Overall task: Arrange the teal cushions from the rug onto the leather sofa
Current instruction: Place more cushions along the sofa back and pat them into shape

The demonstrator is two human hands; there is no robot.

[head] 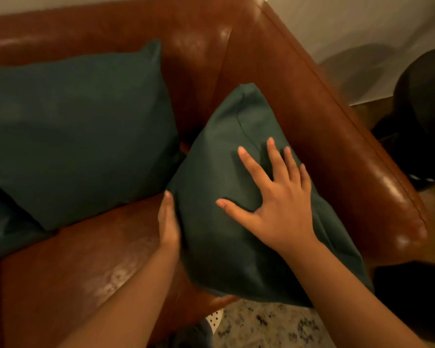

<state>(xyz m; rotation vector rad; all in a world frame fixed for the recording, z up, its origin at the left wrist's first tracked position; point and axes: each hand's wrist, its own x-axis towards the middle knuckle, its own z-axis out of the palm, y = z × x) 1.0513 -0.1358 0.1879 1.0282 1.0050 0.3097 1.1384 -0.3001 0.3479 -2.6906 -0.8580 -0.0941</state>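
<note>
At the far left, a sliver of what looks like a teal cushion, the left cushion (3, 222), lies on the sofa (73, 259), cut off by the frame. Just beside it, and overlapping it, the back cushion (81, 136) leans against the backrest, already placed.

Next comes the bare leather seat, then the left hand (168, 222). It lies flat against the left edge of the third cushion (224, 247), fingers straight and pressed together as far as I can see.

That third cushion stands tilted in the sofa's corner. Its top corner leans toward the armrest (337, 146) and its lower end hangs over the seat's front edge. The right hand (279, 204) rests on its face, fingers spread wide, palm pressing into the fabric.

Below, a strip of the rug (261, 325) shows no cushions, though most of it is out of view. A dark object (425, 109) sits on the floor past the armrest.

By my reckoning the job is nearly done: two cushions are placed and the third is on the sofa and needs only settling upright. Whether more wait on the rug, I cannot tell.
</note>
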